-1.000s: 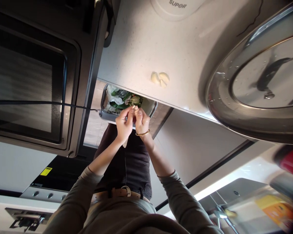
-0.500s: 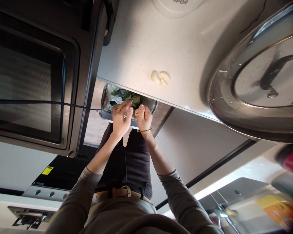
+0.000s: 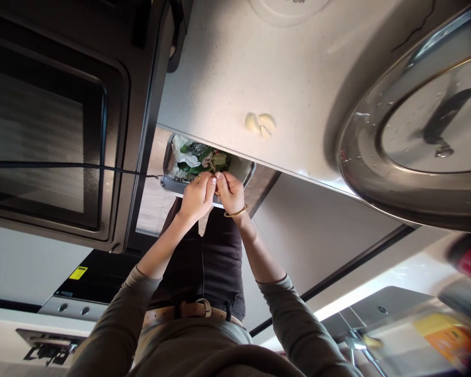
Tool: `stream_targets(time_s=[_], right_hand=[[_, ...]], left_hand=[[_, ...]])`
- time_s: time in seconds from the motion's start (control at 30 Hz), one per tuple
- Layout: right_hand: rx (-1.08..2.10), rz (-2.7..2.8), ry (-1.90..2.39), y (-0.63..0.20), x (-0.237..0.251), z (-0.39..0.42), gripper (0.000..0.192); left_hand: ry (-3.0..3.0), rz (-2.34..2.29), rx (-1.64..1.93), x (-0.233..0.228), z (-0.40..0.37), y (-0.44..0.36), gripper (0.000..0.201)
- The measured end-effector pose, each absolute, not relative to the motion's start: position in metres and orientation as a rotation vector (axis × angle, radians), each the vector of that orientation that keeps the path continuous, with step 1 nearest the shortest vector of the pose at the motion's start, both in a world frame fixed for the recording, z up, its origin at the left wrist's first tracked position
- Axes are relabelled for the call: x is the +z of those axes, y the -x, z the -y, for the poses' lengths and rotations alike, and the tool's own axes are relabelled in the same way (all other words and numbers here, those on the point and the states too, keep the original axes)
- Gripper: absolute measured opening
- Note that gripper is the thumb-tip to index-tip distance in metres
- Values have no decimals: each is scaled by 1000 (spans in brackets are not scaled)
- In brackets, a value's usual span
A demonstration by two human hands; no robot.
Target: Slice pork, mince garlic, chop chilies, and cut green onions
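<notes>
My left hand (image 3: 197,196) and my right hand (image 3: 231,195) are closed in pinches, thumb tips meeting over the near rim of a grey bin (image 3: 172,184). Between the fingers is a small pale-brown piece, seemingly a garlic clove, mostly hidden by them. A bracelet circles the right wrist. Inside the bin lie green leaves (image 3: 196,168) and crumpled clear plastic (image 3: 185,156). Several peeled garlic cloves (image 3: 260,124) rest on the white counter (image 3: 220,89) beyond the hands.
A dark microwave (image 3: 113,157) stands at the left, its black cord (image 3: 121,170) reaching toward the bin. A shiny metal lid (image 3: 361,162) takes up the right of the counter. The counter's front edge runs just past the bin. Cabinets and a sink area (image 3: 377,314) lie behind me.
My hands have come together so that the thumb tips meet. The left fingers, stretched out before, are now curled in. The cloves on the counter have stayed in place.
</notes>
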State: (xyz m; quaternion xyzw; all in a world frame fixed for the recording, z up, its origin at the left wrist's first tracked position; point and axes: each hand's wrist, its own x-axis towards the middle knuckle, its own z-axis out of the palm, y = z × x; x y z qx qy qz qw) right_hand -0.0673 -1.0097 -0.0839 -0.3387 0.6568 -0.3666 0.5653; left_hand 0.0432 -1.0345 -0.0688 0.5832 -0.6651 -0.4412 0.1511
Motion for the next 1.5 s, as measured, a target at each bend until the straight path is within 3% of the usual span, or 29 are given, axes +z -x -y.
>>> stream_targets(time_s=[0.17, 0.33, 0.47, 0.7, 0.9, 1.1, 1.5], right_hand=[[-921, -1583, 1176, 68, -80, 1009, 33], [-928, -1472, 1541, 77, -87, 1012, 29], [-936, -1410, 1506, 82, -88, 1013, 29], [-995, -1409, 863, 74, -76, 1007, 31], [-1026, -1294, 530, 70, -63, 1017, 36], [-875, -1047, 13, 68, -52, 1028, 40], [-876, -1165, -67, 71, -62, 1026, 40]], left_hand=[[-1754, 1459, -1567, -52, 1032, -37, 43], [-1648, 565, -2238, -42, 1043, -40, 47], [-1470, 228, -2498, -40, 1050, -44, 52], [-1547, 426, -2216, -41, 1045, -39, 55], [-1540, 920, -1994, -48, 1043, -47, 51], [-1531, 1169, -1834, -56, 1037, -49, 50], [-1552, 1023, -1860, -66, 1043, -49, 52]])
